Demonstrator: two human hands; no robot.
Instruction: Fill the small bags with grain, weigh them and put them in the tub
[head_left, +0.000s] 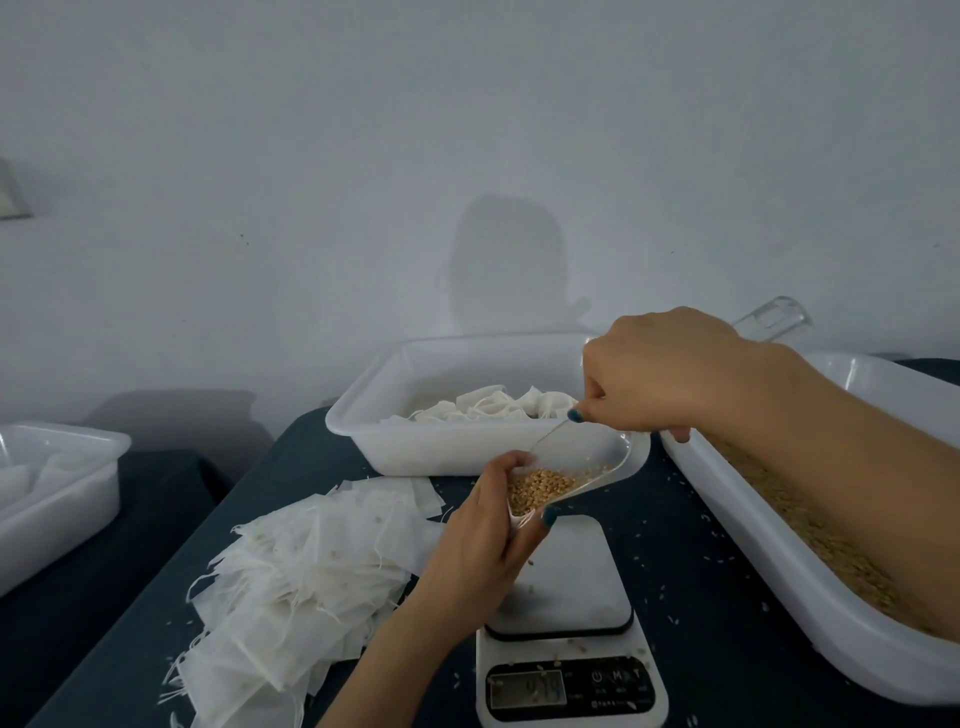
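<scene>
The left hand (483, 535) is raised over the far left corner of the white digital kitchen scale (566, 623), its fingers (511, 462) and thumb curled round the mouth of a small white mesh bag (521, 519), which is mostly hidden inside the grip. The right hand (660, 374) grips a clear plastic scoop (587, 462), fingers wrapped round the handle, whose end sticks out behind the wrist. The scoop tilts down to the left, and its tip, with a load of golden-brown grain (540, 486), meets the bag's opening. The scale's display is lit, but the digits are too blurred to read. Behind the hands stands a white rectangular plastic tub (415, 441) with filled, tied bags (493, 405) inside. Along the right side lies a long white tray (779, 597) of loose grain, with the right forearm above it. Left of the scale, a loose heap of flat empty bags (311, 561) with drawstrings is spread on the dark blue counter (691, 571), where stray grains lie scattered. A second white tub (52, 493) sits at the far left.
</scene>
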